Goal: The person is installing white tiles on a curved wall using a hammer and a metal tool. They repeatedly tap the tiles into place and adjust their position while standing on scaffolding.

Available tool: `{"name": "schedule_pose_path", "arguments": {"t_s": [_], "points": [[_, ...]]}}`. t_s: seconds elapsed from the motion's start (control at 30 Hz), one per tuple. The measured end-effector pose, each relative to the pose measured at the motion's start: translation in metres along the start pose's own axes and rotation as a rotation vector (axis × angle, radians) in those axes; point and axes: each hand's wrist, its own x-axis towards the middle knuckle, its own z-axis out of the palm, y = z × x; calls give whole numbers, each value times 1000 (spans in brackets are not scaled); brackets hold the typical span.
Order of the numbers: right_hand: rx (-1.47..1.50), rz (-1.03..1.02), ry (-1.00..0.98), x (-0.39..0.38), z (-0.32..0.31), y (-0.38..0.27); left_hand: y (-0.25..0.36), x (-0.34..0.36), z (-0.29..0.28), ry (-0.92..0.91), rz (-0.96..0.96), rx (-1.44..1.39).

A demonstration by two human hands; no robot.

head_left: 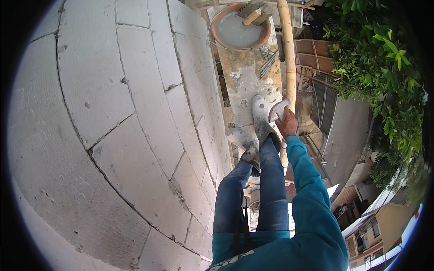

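Observation:
My right hand is closed on a pale grey, curved, mortar-smeared tool, held beside my right boot. Its exact kind is hard to make out, as my fingers cover part of it. My left hand does not show. Farther ahead, a terracotta-coloured basin holds watery grey slurry. Across its far right rim lies a flat, mortar-stained tool with a light wooden handle.
I stand in grey-caked boots on a narrow plank platform. A pale block wall rises close on my left. A bamboo pole runs along the right, with thin rods near it. Beyond are leafy branches and roofs below.

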Motion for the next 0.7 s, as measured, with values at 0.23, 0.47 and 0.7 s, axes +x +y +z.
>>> {"name": "schedule_pose_path", "arguments": {"t_s": [0.23, 0.47, 0.7], "points": [[92, 36, 123, -110, -133, -23, -59, 1, -26, 208, 252, 48], [318, -52, 135, -156, -238, -107, -54, -3, -27, 92, 144, -35], [476, -218, 184, -191, -284, -165, -55, -12, -36, 91, 187, -195]]}}
